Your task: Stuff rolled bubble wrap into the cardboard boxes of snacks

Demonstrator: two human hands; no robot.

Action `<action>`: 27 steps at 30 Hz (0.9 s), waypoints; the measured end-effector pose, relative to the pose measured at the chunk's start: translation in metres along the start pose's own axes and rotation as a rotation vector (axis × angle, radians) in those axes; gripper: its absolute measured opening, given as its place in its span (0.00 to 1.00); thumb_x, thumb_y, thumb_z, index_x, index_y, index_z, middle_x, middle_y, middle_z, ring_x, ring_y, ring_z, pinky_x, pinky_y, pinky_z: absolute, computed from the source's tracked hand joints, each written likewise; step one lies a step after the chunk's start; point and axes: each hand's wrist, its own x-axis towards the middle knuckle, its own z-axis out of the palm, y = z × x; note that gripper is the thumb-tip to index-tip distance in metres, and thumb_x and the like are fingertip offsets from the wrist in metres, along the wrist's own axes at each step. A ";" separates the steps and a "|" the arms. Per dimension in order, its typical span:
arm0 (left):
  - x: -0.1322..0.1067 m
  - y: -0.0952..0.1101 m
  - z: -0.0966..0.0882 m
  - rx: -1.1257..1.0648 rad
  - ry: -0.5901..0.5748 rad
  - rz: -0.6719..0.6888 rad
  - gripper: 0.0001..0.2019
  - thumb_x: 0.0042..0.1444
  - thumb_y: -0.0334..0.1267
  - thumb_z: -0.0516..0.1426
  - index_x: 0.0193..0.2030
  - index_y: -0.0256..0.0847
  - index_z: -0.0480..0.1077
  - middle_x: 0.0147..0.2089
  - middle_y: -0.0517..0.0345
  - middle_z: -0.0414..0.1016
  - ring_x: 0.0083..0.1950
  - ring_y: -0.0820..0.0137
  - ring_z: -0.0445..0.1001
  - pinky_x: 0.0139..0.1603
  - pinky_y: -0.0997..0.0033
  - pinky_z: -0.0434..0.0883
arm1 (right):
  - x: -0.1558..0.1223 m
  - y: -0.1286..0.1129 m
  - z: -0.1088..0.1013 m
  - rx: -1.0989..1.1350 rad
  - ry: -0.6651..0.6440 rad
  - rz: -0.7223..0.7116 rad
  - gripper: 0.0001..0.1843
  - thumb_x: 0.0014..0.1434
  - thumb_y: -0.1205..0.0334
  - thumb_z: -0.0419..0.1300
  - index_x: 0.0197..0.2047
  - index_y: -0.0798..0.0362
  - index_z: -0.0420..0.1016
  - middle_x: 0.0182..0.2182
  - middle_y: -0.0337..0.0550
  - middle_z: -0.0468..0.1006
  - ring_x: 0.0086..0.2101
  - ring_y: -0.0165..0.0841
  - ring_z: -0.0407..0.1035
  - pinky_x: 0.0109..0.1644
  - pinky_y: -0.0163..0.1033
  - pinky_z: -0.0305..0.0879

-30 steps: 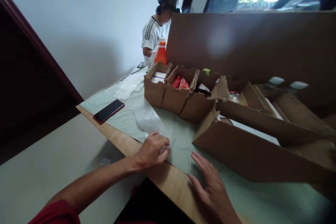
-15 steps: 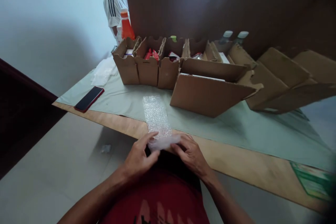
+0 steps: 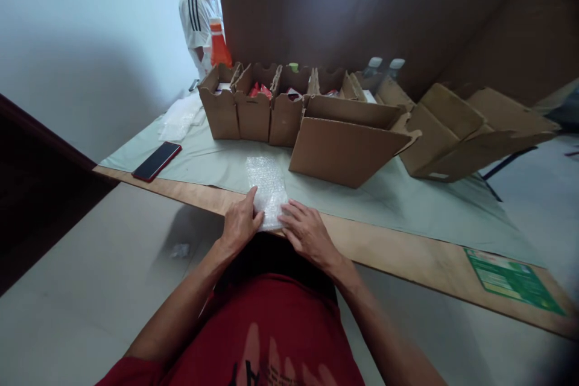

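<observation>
A strip of clear bubble wrap (image 3: 268, 184) lies across the table's front edge, its near end folded over towards me. My left hand (image 3: 241, 220) grips the left side of that near end, thumb on top and index finger stretched along the edge. On the opposite side, my right hand (image 3: 304, 226) holds the near right corner, with its fingers close together over the plastic. Whether anything is wrapped inside the fold cannot be made out.
Several open cardboard bins (image 3: 253, 111) with small packets stand along the back. A larger carton (image 3: 337, 151) leans in front. Left are a phone (image 3: 157, 161) and more bubble wrap (image 3: 178, 120). An orange bottle (image 3: 219, 45) stands behind, near a person (image 3: 194, 9). A green leaflet (image 3: 511, 280) lies right.
Both hands have moved forward onto the table edge with the bubble wrap's near end. The raised, loose fold now lies flatter. My view has shifted slightly.
</observation>
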 end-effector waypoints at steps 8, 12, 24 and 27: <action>-0.038 0.002 -0.010 -0.077 0.056 0.206 0.21 0.62 0.37 0.60 0.62 0.42 0.70 0.52 0.49 0.81 0.55 0.59 0.78 0.61 0.56 0.73 | 0.014 0.004 0.009 0.052 0.017 0.052 0.14 0.69 0.66 0.56 0.52 0.49 0.82 0.46 0.48 0.85 0.47 0.41 0.77 0.55 0.50 0.69; -0.024 -0.003 -0.002 -0.043 0.044 0.108 0.21 0.63 0.32 0.56 0.62 0.39 0.71 0.40 0.54 0.81 0.40 0.64 0.79 0.48 0.62 0.76 | 0.013 0.005 0.007 0.016 0.127 0.126 0.17 0.70 0.61 0.56 0.58 0.50 0.78 0.52 0.52 0.83 0.50 0.45 0.76 0.55 0.52 0.69; -0.033 -0.006 -0.013 -0.016 0.094 0.203 0.16 0.63 0.37 0.59 0.58 0.42 0.73 0.57 0.47 0.77 0.60 0.57 0.75 0.63 0.56 0.72 | 0.018 -0.009 0.013 -0.008 0.038 -0.003 0.13 0.67 0.70 0.59 0.51 0.52 0.81 0.48 0.51 0.85 0.56 0.46 0.73 0.59 0.54 0.67; -0.038 -0.005 -0.013 -0.038 0.073 0.266 0.15 0.64 0.35 0.56 0.57 0.44 0.73 0.53 0.49 0.80 0.56 0.58 0.77 0.62 0.55 0.72 | 0.018 -0.010 0.007 -0.004 0.023 0.006 0.13 0.70 0.68 0.57 0.51 0.53 0.81 0.45 0.50 0.85 0.49 0.43 0.76 0.55 0.51 0.69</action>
